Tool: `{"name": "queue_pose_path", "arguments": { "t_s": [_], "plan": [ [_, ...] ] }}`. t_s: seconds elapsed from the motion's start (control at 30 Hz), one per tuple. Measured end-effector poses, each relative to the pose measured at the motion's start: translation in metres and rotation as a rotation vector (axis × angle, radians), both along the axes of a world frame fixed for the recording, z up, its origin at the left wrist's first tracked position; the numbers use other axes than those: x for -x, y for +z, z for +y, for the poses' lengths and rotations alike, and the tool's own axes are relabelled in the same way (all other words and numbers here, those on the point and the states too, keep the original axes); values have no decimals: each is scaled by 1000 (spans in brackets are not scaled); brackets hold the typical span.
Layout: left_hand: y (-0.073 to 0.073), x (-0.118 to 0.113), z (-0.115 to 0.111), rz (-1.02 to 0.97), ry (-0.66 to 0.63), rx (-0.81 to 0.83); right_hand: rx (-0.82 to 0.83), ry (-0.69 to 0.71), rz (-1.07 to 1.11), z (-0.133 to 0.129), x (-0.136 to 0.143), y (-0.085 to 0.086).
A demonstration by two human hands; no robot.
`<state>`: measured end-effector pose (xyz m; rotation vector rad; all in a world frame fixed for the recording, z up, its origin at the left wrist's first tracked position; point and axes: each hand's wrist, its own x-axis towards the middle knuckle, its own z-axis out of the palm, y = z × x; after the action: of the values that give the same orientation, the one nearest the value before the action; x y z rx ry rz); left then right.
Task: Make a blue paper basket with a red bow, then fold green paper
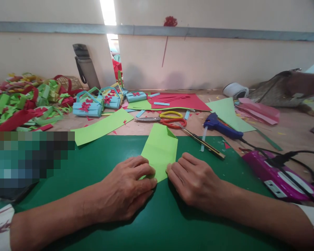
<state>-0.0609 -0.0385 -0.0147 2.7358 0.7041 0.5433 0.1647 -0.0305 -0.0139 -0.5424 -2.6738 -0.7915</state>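
Observation:
A light green sheet of paper (161,150) lies on the dark green mat (115,230), its far right corner folded over. My left hand (131,186) has its fingers pressed together at the paper's near left edge. At the near right edge, the curled fingers of my right hand (192,177) grip the paper. Just beyond the sheet lie scissors (170,119) with red and yellow handles. A utility knife (204,142) rests to the right, beside a blue hot glue gun (222,126). Another green paper strip (103,127) lies at the left.
Small blue paper bags (87,108) with red bows stand at the back left, near a pile of coloured paper pieces (23,101) and a grey bottle (87,69). A purple power strip (279,176) with cables sits at the right. Red paper (183,100) lies behind the scissors.

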Motion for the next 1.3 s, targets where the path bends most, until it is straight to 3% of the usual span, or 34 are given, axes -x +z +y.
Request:
{"name": "queue_pose_path", "arguments": {
  "t_s": [1.3],
  "plan": [
    [1, -1, 0, -8, -1, -2, 5, 14, 8, -6, 0, 1]
  ]
}}
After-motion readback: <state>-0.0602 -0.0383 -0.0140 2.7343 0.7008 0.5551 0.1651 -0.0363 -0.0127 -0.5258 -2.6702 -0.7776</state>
